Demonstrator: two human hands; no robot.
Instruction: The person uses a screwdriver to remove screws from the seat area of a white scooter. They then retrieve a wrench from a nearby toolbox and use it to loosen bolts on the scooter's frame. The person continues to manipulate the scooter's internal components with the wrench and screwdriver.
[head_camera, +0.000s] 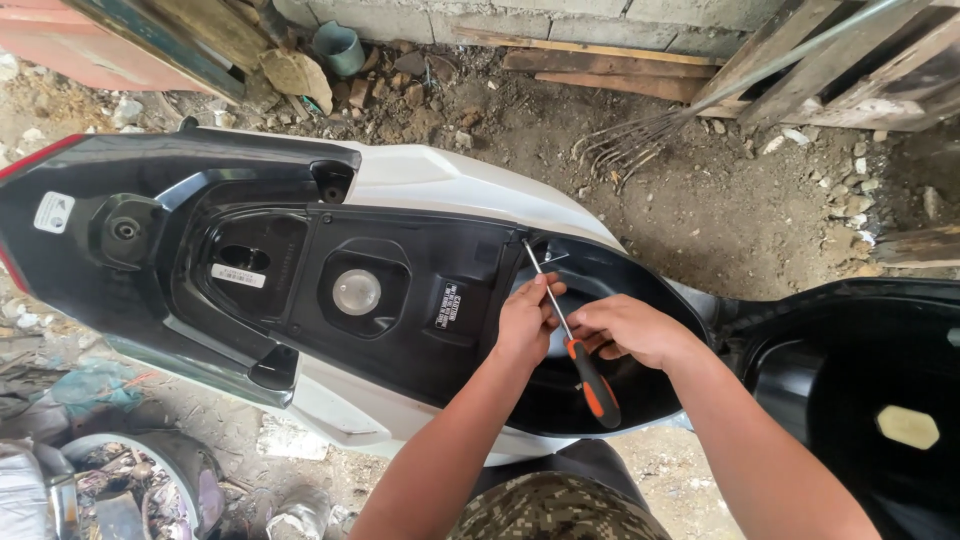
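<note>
Currently at work: a screwdriver (570, 335) is set against a fastener at the upper rim of a scooter's under-seat compartment (590, 400); the fastener itself is too small to tell whether it sits tight or loose.
Done so far: the seat (880, 400) is swung open to the right, and the black inner tray (400, 290) lies exposed.
Left to do: judging from the tray sitting fully in place, it looks not yet freed from the body.
Left hand (525, 320): closed around the metal shaft, near its middle, steadying it.
Right hand (630, 330): closed on the top of the orange-and-black handle, fingers curled over it.
Screwdriver look: long thin bright shaft, tip up and to the left at the compartment's edge, handle down towards the person.
Scooter (450, 180) look: white side panels, black glossy tail, round pale cap (356, 292) in the tray, white labels beside it.
Where it stands: on bare dirt ground (700, 200) strewn with stones, a rake (630, 140) and wooden planks (600, 60) behind.
</note>
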